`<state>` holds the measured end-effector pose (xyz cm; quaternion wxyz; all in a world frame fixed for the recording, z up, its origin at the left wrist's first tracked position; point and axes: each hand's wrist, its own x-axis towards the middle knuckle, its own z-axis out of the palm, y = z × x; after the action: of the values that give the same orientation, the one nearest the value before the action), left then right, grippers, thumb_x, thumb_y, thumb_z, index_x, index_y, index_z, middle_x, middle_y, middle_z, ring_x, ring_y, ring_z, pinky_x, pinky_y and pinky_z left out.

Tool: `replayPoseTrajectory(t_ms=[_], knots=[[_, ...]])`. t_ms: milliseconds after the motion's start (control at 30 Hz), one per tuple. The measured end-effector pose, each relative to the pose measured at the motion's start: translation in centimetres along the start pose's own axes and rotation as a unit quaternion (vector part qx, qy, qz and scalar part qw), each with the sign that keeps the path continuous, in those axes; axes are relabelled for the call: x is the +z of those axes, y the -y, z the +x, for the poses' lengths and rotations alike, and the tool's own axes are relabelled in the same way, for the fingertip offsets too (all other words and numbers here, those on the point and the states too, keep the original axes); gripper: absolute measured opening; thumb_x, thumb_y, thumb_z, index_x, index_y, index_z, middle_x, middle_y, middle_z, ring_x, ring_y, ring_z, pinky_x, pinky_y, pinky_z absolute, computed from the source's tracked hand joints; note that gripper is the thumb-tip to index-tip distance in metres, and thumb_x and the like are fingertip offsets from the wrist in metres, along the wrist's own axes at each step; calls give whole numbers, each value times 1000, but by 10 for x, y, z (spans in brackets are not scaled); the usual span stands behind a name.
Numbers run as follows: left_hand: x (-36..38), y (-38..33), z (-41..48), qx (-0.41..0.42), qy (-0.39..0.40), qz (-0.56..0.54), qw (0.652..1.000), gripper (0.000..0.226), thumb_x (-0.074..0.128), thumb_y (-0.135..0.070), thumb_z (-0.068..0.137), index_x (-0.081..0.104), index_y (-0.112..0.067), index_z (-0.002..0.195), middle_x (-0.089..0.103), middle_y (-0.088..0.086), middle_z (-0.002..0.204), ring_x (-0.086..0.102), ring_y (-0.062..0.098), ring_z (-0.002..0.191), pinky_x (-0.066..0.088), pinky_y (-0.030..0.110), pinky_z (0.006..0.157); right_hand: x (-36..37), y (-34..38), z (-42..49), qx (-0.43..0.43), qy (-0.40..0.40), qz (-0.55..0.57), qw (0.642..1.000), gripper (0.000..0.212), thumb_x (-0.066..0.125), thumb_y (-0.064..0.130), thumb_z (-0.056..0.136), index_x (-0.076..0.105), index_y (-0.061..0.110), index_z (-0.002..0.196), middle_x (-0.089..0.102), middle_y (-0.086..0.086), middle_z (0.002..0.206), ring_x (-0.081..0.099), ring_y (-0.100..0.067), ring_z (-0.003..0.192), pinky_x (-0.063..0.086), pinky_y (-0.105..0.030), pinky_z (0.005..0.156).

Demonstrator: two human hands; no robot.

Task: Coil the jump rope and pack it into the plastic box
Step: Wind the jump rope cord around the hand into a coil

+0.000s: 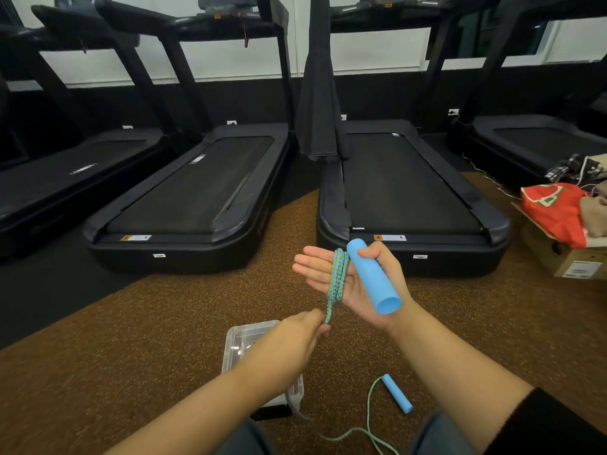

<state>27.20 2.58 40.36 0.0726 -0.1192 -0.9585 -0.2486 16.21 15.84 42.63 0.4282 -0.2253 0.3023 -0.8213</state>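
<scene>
My right hand (317, 269) is raised palm up, its thumb clamping a blue foam handle (372, 279) of the jump rope against the palm. Green-blue rope (338, 274) is looped several times around that hand's straight fingers. Just below, my left hand (300, 333) pinches the rope strand hanging from the loops. The rest of the rope (368, 418) trails on the floor to the second blue handle (397, 394), which lies between my knees. The clear plastic box (244, 336) sits on the floor, partly hidden under my left forearm.
Black treadmills (407, 188) stand side by side ahead, with a dark cloth (317, 103) hanging between two of them. A cardboard box (565, 257) with a red bag (555, 208) and clothes sits at the right. The floor is brown speckled rubber.
</scene>
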Motion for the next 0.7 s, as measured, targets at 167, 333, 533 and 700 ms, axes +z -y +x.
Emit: replayPoseTrajectory(t_ms=[167,333,533,700], knots=[[-9,-8,0,14,8,58,998,24,34,-33,100,45,-14,91,59,5,98,50,17,83,28,25,67,-4,-2,-2,13,-35,-15,999,87,65,30,63,39,-8,137,46,-29,139,44,-37,131,22,-46,116],[-15,-8,4,33,38,150,987,28,31,-39,99,47,-15,96,58,3,105,54,20,99,34,27,74,-7,-10,-2,31,-57,-47,997,83,65,33,62,45,-5,133,50,-26,137,46,-35,130,15,-45,118],[-21,1,7,46,59,174,982,30,32,-43,98,49,-18,103,59,-2,106,54,15,99,40,27,77,-8,-20,-1,40,-58,-19,997,93,76,27,51,44,-10,131,49,-31,135,48,-39,127,32,-45,111],[-33,-5,8,56,87,135,985,22,38,-34,98,50,-16,105,58,-1,110,55,14,97,44,30,84,-6,-26,-7,71,-61,-52,994,88,75,31,52,50,-6,128,53,-27,133,51,-35,125,45,-43,100]])
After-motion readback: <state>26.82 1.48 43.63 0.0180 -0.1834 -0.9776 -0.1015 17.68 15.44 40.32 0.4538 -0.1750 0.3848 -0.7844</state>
